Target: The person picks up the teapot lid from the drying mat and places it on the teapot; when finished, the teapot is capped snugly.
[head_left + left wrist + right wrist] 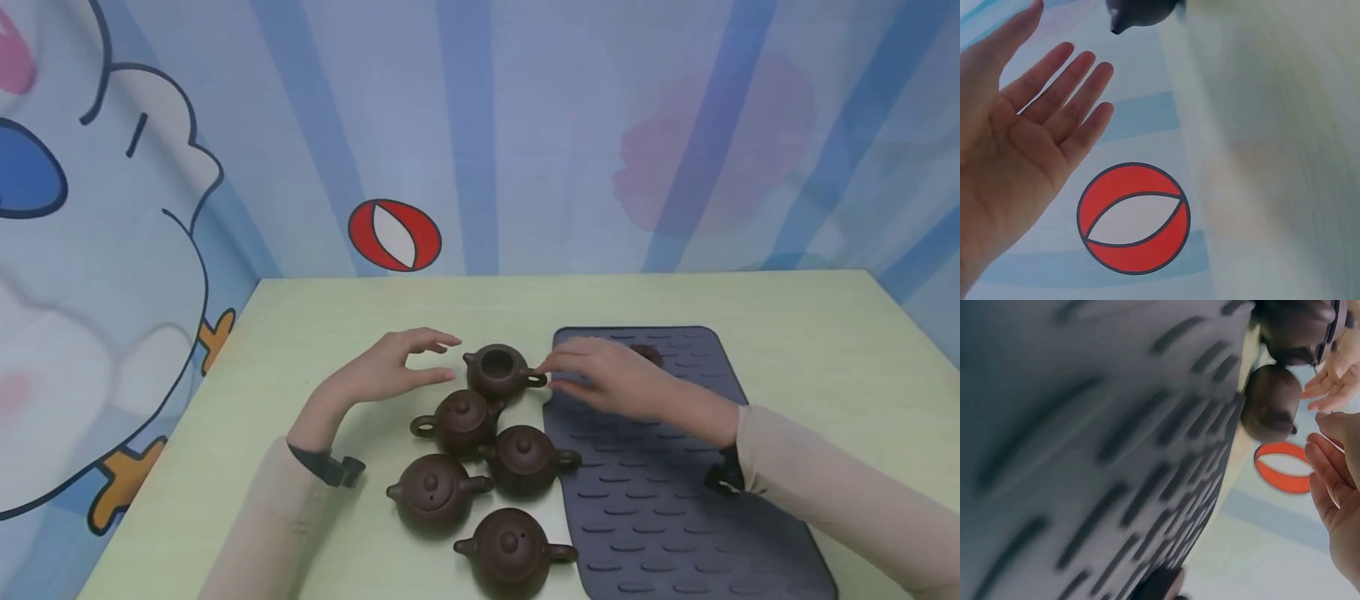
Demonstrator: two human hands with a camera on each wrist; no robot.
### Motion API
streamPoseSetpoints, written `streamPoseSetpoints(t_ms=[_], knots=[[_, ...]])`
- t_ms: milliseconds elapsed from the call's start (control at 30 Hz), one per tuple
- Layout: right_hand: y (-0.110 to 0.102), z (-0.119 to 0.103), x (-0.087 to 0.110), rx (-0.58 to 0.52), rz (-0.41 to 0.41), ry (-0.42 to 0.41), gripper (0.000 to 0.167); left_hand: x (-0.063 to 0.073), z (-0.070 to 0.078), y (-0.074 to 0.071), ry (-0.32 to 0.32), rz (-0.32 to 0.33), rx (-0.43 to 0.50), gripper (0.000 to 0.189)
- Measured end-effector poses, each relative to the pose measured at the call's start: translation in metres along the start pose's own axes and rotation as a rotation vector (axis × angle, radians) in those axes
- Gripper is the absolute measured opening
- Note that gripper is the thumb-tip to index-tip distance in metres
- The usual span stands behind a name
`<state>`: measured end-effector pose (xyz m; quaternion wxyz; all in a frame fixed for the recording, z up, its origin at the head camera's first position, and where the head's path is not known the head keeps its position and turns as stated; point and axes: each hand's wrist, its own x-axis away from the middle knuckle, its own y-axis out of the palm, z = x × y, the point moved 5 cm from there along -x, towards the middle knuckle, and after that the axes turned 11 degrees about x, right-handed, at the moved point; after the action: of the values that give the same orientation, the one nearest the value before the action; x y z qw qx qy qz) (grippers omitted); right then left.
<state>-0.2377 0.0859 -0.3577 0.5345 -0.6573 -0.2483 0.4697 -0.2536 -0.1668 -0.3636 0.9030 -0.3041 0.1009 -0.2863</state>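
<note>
A lidless dark brown teapot (497, 372) stands at the back of the group, its round mouth uncovered. My left hand (397, 364) hovers by its spout, fingers spread apart; the left wrist view shows the bare palm of this hand (1035, 125) and part of a dark spout (1124, 19). On the other side, my right hand (611, 375) has its fingertips right at the teapot's handle (537, 379). Relaxed fingers of the right hand (1338, 478) show in the right wrist view, holding nothing. Behind that hand, a small brown lid (647, 354) lies partly hidden on the mat.
Several lidded teapots stand in front: one (462, 421) touching close to the lidless one, others (522, 461), (432, 493) and the nearest teapot (513, 552). A dark grey ridged mat (675, 517) covers the right part of the pale table (360, 300). A patterned backdrop (540, 125) rises behind.
</note>
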Motion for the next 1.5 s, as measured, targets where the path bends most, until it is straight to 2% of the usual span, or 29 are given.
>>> streamPoseSetpoints(t_ms=[167, 367, 533, 700, 833, 1100, 1500], knots=[[-0.006, 0.016, 0.017, 0.031, 0.022, 0.060, 0.027, -0.013, -0.008, 0.000, -0.010, -0.027, 0.000, 0.056], [-0.010, 0.032, 0.035, 0.061, 0.029, 0.121, 0.027, -0.028, -0.012, 0.008, -0.031, -0.121, -0.007, 0.064], [-0.009, 0.042, 0.046, 0.091, 0.024, 0.136, 0.028, -0.034, -0.011, 0.013, -0.045, -0.191, -0.042, 0.068], [-0.009, 0.053, 0.057, 0.103, 0.030, 0.176, 0.027, -0.036, -0.010, 0.018, -0.033, -0.224, -0.055, 0.071], [-0.011, 0.065, 0.066, 0.102, 0.015, 0.214, 0.027, -0.038, -0.010, 0.021, -0.015, -0.229, -0.040, 0.071], [-0.009, 0.083, 0.079, 0.008, -0.112, 0.325, 0.029, -0.039, -0.011, 0.028, -0.008, -0.207, -0.021, 0.067], [-0.006, 0.087, 0.081, -0.001, -0.123, 0.323, 0.022, -0.044, -0.009, 0.031, 0.028, -0.153, -0.010, 0.065]])
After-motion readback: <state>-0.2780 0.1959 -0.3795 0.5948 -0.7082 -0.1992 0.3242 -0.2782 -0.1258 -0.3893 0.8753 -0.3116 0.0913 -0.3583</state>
